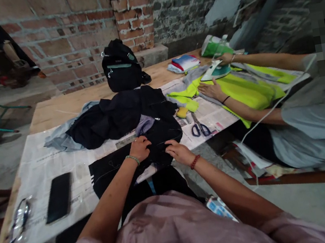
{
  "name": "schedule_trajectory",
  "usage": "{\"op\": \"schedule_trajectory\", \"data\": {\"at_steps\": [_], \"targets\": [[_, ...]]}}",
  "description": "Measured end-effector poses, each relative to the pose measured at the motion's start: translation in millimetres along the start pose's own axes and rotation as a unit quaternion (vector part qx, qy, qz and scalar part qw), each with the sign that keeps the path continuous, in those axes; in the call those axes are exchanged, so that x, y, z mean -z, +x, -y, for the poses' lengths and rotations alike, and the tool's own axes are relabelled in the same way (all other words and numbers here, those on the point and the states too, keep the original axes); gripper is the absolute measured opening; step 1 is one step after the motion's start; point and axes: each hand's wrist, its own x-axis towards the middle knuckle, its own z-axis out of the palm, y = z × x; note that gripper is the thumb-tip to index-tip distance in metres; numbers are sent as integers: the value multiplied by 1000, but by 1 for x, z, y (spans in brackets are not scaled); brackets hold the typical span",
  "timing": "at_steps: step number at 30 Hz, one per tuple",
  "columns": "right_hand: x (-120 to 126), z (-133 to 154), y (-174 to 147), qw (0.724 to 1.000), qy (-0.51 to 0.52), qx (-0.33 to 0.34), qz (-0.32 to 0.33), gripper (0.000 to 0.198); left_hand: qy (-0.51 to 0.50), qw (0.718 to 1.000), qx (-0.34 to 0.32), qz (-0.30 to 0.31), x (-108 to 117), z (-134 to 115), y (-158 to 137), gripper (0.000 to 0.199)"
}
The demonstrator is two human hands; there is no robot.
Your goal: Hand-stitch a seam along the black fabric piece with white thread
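Note:
A black garment (117, 167) with short white stripes at its left end lies along the front of the table. On its upper edge my left hand (140, 148), wearing a green bead bracelet, has its fingers curled and closed on the cloth. My right hand (181, 152), with a red bracelet, pinches the same garment further right. Behind them is a heaped dark jacket-like garment (109, 119), over a grey-blue cloth (60, 138). A small purple piece of cloth (144, 124) shows just beyond my left hand.
Scissors (199, 126) lie to the right. A co-worker's hand holds an iron (215, 70) on a yellow-green garment (247, 91); a white cord (273, 104) hangs nearby. A phone (59, 197) and glasses (20, 218) lie left. A black backpack (121, 68) stands behind.

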Motion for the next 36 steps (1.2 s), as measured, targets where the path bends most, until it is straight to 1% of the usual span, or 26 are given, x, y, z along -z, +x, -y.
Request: {"op": "schedule_trajectory", "data": {"at_steps": [2, 4, 6, 8, 12, 15, 17, 19, 23, 26, 29, 31, 34, 36], "targets": [[1, -8, 5, 1000, 9, -3, -14, 19, -31, 999, -3, 6, -1, 5, 2, 22], [3, -13, 8, 999, 29, -13, -34, 19, -91, 996, -7, 10, 0, 9, 3, 16], [4, -16, 10, 997, 54, -28, -51, 18, -166, 986, 1, 23, 3, 11, 2, 14], [5, -17, 12, 994, 77, -41, -62, 17, -233, 971, 19, 48, 7, 11, 0, 15], [8, -19, 17, 990, 106, -63, -73, 16, -342, 934, 43, 96, 11, 9, -3, 19], [9, -21, 19, 987, 118, -70, -83, 16, -431, 890, 86, 121, 7, 8, -5, 24], [10, -23, 19, 986, 122, -72, -87, 15, -472, 865, 111, 126, 4, 8, -7, 29], [9, -24, 19, 985, 124, -76, -89, 15, -490, 857, 115, 110, 2, 8, -8, 34], [6, -27, 18, 984, 131, -80, -93, 15, -496, 856, 127, 65, 0, 9, -9, 40], [6, -24, 17, 979, 146, -84, -111, 15, -506, 847, 151, 64, 1, 8, -10, 47], [9, -10, 14, 975, 168, -90, -111, 18, -513, 841, 158, 69, 1, 7, -10, 49], [12, 3, 12, 983, 141, -65, -96, 18, -515, 840, 157, 70, 0, 7, -10, 49], [14, 21, 9, 996, 42, 11, -74, 17, -516, 842, 149, 61, -1, 6, -9, 47], [11, 27, 9, 998, -21, 42, -48, 18, -515, 844, 137, 54, -1, 6, -9, 45]]}}
